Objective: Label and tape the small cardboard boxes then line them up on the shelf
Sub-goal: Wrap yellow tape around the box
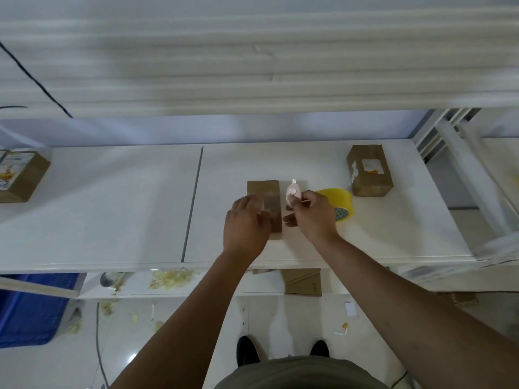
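The small box (266,190) lies on the shelf (112,209), its long side pointing away from the person. The left hand (247,223) presses on it. Just right of the box, the right hand (316,216) grips a pink cutter (293,192).

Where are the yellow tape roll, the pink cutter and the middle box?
yellow tape roll (341,197): head view, on its yellow outer band.
pink cutter (293,192): head view, on its round pink body.
middle box (265,188): head view, on its bare top face.
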